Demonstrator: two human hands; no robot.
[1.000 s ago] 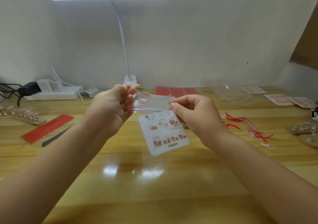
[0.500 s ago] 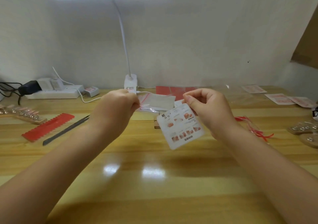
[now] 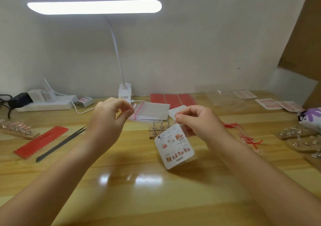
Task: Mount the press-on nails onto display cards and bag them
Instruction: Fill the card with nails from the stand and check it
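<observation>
My right hand pinches the top edge of a white display card printed with nail pictures. The card hangs tilted just above the wooden table. A clear film seems to lie behind the card. My left hand is raised to the left, its fingers curled. Its fingertips sit at the near corner of a stack of clear zip bags with a red seal line. Whether they grip a bag is hidden.
Behind the card stands a small wooden nail stand. Tweezers, a red toothed sheet and a nail-filled stand lie left. Further stands and peeled red strips lie right. Lamp base and power strip sit at the back.
My right hand has carried the card rightward and down toward the table. My left hand has moved away from the card to the zip bag stack. The view has tilted upward.
</observation>
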